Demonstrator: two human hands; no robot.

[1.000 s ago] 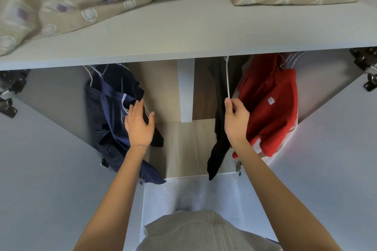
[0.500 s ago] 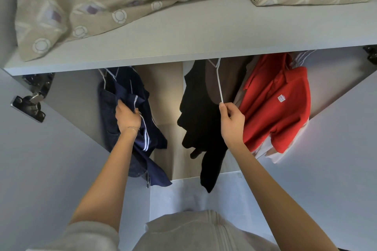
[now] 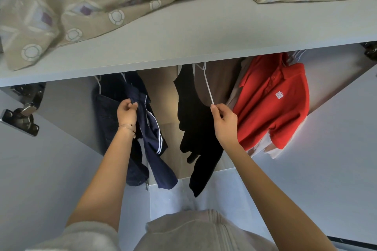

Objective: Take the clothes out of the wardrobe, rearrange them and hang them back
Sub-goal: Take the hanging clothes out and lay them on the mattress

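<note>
left grip: my left hand (image 3: 126, 111) pinches a fold of the navy garment (image 3: 151, 128).
right grip: my right hand (image 3: 224, 122) pinches the low end of the white hanger (image 3: 208, 89) carrying the black garment (image 3: 193, 128).
clothes: both hang under the shelf (image 3: 204, 32), the black one beside the red polo (image 3: 273, 104); rail hidden.
step: taking out, i judge; nothing is off yet.
next move: lift the hook clear without dragging the polo.
change: a second ago my left hand lay flat on the navy cloth; the black garment has turned broader.
</note>
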